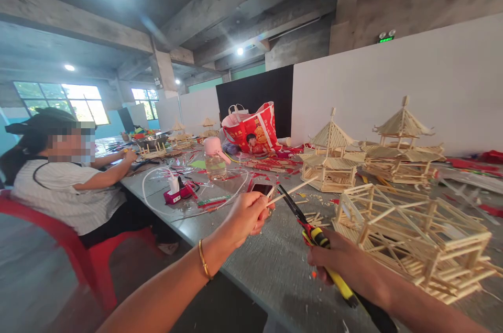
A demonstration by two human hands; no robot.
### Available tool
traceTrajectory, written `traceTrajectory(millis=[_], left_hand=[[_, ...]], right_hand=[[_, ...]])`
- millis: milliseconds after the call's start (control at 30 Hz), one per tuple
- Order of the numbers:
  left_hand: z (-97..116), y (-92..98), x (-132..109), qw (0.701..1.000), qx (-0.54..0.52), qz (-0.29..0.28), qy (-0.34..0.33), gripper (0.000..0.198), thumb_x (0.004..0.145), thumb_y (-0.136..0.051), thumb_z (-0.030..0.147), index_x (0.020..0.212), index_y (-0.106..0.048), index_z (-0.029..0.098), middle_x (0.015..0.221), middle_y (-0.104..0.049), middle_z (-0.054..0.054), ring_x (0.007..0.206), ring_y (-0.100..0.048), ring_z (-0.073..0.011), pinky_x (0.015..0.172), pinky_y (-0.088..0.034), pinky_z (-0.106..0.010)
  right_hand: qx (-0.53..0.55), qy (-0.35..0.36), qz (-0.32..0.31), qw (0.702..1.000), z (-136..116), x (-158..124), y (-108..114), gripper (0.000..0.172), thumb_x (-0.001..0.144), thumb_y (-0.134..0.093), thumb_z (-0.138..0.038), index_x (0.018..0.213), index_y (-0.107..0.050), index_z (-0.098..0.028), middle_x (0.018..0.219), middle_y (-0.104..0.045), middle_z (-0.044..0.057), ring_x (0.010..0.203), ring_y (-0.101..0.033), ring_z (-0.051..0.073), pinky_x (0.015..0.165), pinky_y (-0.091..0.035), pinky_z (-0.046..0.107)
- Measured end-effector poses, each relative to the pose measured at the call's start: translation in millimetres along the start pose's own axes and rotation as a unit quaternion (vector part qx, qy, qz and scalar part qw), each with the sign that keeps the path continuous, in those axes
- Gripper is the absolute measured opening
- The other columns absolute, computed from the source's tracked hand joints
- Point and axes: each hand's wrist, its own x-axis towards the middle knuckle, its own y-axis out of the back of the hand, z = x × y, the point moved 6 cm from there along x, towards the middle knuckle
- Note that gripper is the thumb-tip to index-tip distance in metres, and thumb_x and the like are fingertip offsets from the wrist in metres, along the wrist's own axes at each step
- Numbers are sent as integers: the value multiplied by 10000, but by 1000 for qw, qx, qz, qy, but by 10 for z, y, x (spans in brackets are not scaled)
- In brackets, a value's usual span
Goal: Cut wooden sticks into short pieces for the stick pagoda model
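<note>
My left hand (248,218), wearing a gold bangle, is closed in a pinch on a thin wooden stick (294,190). The stick points up and to the right, its far end passing near the dark jaws of a pair of shears (310,233). Those shears have yellow-and-black handles with a red part, and my right hand (334,257) is wrapped round them. Whether the blades touch the stick I cannot tell. Beside my right hand stands an open wooden-stick frame (412,228). A phone (262,189) lies behind my left hand, partly hidden.
Two pagoda-like stick models (330,152) (404,144) stand at the back right. A red bag (253,129), a pink-topped jug (215,155) and a power strip (176,194) with a white cable are further back. Stick scraps litter the grey table (259,265). A co-worker (74,181) sits at left.
</note>
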Motion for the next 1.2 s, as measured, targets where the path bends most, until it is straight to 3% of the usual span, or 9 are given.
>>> traceTrajectory(millis=[533,1000,1200], left_hand=[[-3,-21,-18,1000,10,5,20,195,824,-415,296,728,-463,133,475,-345,88,314,-225,0,316,-128,-163],[-24,-17,13,996,70,37,-30,200,811,-414,311,717,-481,148,468,-361,83,322,-255,-20,313,-178,-163],[-30,-2,30,989,125,50,-62,214,819,-401,324,723,-487,154,446,-363,85,317,-279,-28,341,-215,-171]], right_hand=[[-3,-12,-13,1000,-51,-52,-25,133,591,-388,-277,668,-378,-169,478,-469,-20,439,-442,93,420,-331,198],[-25,16,-20,999,14,-16,-6,115,654,-401,-263,704,-404,-160,520,-506,-10,461,-468,99,434,-342,203],[-56,-15,-2,998,-55,-60,7,79,653,-383,-238,679,-390,-164,496,-488,-15,453,-462,96,431,-330,199]])
